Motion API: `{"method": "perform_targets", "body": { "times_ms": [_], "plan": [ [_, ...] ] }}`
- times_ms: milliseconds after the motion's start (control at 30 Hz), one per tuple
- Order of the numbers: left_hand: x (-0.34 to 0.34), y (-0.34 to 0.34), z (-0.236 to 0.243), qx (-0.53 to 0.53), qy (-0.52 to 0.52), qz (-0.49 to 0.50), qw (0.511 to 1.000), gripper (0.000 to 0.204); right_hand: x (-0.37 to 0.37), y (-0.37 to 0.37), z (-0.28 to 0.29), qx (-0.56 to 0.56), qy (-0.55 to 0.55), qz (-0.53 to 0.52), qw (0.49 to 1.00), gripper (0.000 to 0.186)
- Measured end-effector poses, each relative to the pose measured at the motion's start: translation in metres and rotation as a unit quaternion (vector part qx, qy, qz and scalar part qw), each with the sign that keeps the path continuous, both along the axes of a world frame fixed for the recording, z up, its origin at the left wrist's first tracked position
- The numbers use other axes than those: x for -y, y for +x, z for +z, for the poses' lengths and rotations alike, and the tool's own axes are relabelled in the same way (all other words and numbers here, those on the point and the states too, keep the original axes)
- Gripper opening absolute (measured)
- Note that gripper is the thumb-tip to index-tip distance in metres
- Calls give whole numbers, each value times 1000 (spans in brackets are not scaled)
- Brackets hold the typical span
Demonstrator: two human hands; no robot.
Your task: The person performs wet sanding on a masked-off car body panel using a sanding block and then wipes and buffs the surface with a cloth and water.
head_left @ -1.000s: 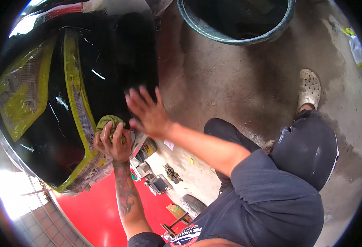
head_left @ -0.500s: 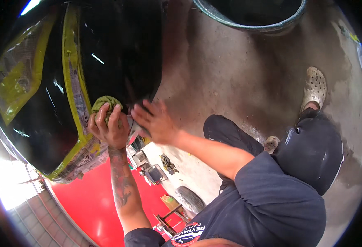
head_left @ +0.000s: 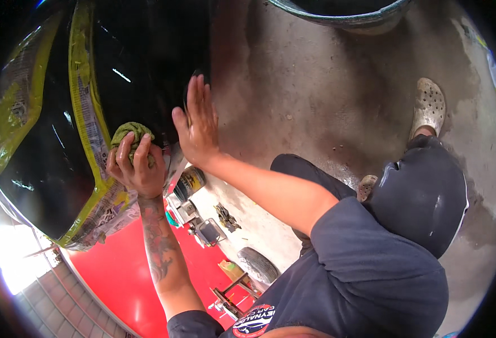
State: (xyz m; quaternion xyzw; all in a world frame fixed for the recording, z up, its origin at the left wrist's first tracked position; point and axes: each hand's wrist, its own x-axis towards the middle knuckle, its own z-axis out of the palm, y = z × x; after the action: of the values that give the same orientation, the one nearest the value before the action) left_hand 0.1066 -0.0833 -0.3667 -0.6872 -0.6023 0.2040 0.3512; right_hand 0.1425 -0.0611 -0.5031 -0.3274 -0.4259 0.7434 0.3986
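Observation:
A glossy black car body panel fills the upper left, with yellow masking tape and taped-on newspaper along it. My left hand has its fingers closed over a bunched green cloth, held at the panel beside the tape. To its right, my right hand lies along the panel's edge, fingers stretched out and together, thumb apart. A thin dark rim shows by its fingertips; whether that is something under the palm or the panel itself, I cannot tell.
A large round tub with a dark inside stands on the wet concrete floor at the top. Below the hands are a red surface, a tire, a can and black gloves. My bent knee is at the right.
My right hand has moved up along the panel's edge, its fingers now pointing upward. The view has shifted slightly, and my left hand still holds the green cloth at the panel.

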Motion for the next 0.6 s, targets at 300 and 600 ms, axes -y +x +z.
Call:
{"method": "perform_targets", "body": {
  "times_ms": [300,600],
  "plan": [
    [2,-2,3,-4,5,-10,1000,39,22,2,7,-50,-68,-44,995,75],
    [3,-4,-2,-1,10,-9,1000,33,3,-8,-18,-5,17,-43,999,74]
  ]
}}
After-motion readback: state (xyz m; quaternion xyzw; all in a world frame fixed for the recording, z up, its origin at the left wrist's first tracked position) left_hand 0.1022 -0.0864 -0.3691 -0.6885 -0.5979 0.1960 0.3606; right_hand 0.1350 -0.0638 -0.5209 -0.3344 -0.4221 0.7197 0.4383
